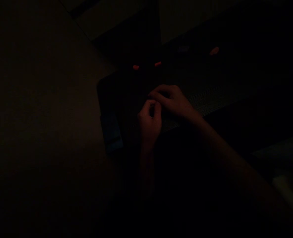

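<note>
The bare left hand (150,124) and bare right hand (173,99) meet with fingers bent and tips close together over the dark, wood-grained table (208,99); it is too dark to tell whether anything is pinched between them. The small, bar-shaped, red-orange piece (158,63) lies beyond the fingers, apart from them and nearer the right hand, its long axis running mostly sideways, right end slightly farther away.

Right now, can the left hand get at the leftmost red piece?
Probably yes: between the left hand and the leftmost red piece I see only dark tabletop, though its fingers seem to meet the right hand.
</note>
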`<state>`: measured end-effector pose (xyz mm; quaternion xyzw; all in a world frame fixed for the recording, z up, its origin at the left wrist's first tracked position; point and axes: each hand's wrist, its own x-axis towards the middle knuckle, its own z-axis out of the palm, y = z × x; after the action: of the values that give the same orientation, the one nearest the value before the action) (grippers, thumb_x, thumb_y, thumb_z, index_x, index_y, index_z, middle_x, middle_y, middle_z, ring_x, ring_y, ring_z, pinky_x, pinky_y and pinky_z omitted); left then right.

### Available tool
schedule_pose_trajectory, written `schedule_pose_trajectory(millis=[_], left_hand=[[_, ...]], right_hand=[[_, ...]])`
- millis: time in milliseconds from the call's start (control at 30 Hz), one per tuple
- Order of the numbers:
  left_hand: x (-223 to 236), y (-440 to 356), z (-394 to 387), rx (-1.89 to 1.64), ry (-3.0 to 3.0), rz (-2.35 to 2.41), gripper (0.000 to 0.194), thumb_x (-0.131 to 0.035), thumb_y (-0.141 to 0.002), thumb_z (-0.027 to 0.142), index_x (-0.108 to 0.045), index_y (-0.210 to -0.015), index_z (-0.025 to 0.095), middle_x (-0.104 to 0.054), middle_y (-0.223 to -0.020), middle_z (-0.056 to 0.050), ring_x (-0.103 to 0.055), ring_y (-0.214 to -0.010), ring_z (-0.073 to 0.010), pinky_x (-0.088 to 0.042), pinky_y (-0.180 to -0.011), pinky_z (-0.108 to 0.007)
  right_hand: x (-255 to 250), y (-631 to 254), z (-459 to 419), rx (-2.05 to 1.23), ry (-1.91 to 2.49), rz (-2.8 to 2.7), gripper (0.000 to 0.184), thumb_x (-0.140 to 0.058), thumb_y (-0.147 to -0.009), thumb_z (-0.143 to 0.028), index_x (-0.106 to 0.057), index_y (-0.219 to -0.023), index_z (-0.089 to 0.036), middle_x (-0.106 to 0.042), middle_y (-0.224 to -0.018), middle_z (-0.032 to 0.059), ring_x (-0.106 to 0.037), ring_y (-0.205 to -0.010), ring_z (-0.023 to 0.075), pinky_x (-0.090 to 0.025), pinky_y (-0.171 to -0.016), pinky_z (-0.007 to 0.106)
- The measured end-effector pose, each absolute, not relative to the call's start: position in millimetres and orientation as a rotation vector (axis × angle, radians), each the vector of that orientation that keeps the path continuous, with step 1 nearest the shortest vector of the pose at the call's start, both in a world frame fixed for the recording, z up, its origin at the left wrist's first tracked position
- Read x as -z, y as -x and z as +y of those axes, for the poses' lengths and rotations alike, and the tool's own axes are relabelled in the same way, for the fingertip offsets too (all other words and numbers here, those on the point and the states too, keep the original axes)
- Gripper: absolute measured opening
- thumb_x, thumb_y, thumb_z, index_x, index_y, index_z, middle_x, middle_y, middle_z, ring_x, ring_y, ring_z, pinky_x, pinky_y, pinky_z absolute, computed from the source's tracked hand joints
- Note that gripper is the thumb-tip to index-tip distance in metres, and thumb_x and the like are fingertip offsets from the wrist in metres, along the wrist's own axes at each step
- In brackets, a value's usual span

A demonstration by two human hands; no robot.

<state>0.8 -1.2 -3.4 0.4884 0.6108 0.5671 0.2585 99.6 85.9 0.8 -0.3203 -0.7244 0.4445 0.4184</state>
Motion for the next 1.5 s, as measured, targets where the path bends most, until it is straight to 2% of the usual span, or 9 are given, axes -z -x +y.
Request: schedule_pose_trajectory(millis=[467, 833, 1200, 1500], left_hand=[[5.4, -0.2, -0.9, -1.541, -1.374, 1.668, 0.013, -0.059, -0.097, 0.024, -0.061, -0.084, 0.023, -0.063, -0.076, 0.002, -0.062, -0.071, -0.0134, -0.047, -0.064, -0.023], [5.1, -0.7, -0.4, -1.573, -1.374, 1.633, 0.015, -0.06, -0.097, 0.022, -0.059, -0.082, 0.023, -0.059, -0.071, 0.003, -0.059, -0.065, -0.0129, -0.045, -0.06, -0.024], [5.6, 0.3, -0.4, -1.521, -1.38, 1.694, 0.016, -0.061, -0.098, 0.029, -0.06, -0.082, 0.025, -0.062, -0.073, 0.002, -0.061, -0.068, -0.0139, -0.047, -0.063, -0.025], [4.7, -0.2, -0.4, -1.536, -1.38, 1.677, 0.016, -0.062, -0.098, 0.024, -0.06, -0.081, 0.024, -0.063, -0.074, 0.002, -0.062, -0.068, -0.0139, -0.048, -0.063, -0.025]], right_hand=[[0.7, -100.2, 86.0, -1.113, 0.783, -1.813, 0.015, -0.065, -0.094, -0.027, -0.075, -0.086, -0.019, -0.076, -0.089, 0.0034, -0.068, -0.085, 0.022, -0.049, -0.078, 0.035], [-2.5, -100.9, 84.7, -1.128, 0.822, -1.835, 0.018, -0.065, -0.094, -0.034, -0.075, -0.087, -0.021, -0.075, -0.09, 0.0041, -0.067, -0.09, 0.0246, -0.051, -0.084, 0.038], [-4.5, -101.0, 84.3, -1.155, 0.868, -1.845, 0.019, -0.063, -0.096, -0.034, -0.075, -0.087, -0.021, -0.075, -0.092, 0.003, -0.067, -0.092, 0.0238, -0.051, -0.083, 0.035], [-3.9, -100.8, 84.7, -1.186, 0.86, -1.817, 0.023, -0.067, -0.094, -0.043, -0.074, -0.086, -0.023, -0.076, -0.095, 0.004, -0.068, -0.096, 0.0268, -0.052, -0.087, 0.039]])
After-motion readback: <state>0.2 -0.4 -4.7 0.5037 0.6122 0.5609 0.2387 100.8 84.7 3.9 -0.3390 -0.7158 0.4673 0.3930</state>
